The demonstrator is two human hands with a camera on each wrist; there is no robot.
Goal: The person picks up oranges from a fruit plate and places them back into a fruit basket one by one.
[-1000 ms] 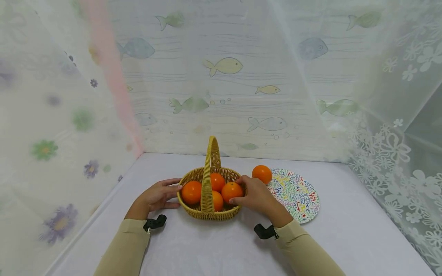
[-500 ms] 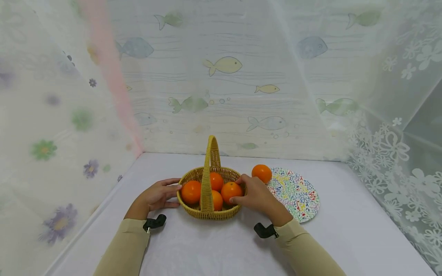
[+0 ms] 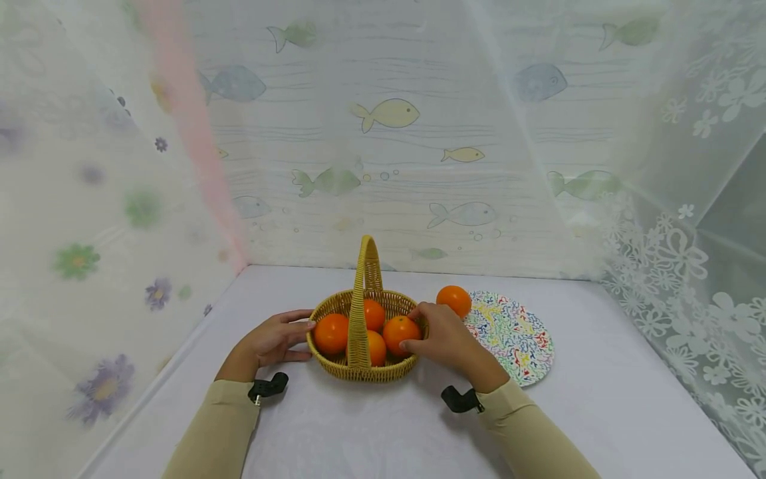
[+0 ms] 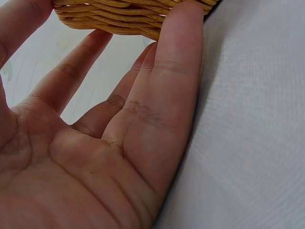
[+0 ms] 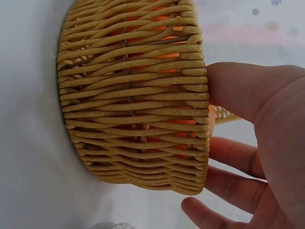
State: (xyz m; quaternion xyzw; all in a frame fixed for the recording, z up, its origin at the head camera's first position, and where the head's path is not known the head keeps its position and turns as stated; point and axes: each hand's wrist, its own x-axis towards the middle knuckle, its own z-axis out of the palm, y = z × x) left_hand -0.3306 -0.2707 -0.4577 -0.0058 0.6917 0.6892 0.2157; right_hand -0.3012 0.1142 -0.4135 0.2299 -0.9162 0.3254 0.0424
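A yellow wicker basket with a tall arched handle stands on the white cloth and holds several oranges. At its left end, my left hand touches the side and rim with mostly straight fingers; the left wrist view shows fingertips against the weave. My right hand reaches over the right rim, thumb and fingers around the rightmost orange inside the basket. In the right wrist view, the basket wall hides most of that orange, and the fingertips go behind the rim.
Another orange rests behind the right hand, by the left edge of a round, flat, multicoloured plate. A white cloth covers the table. Curtains printed with fish and flowers hang at the back and sides.
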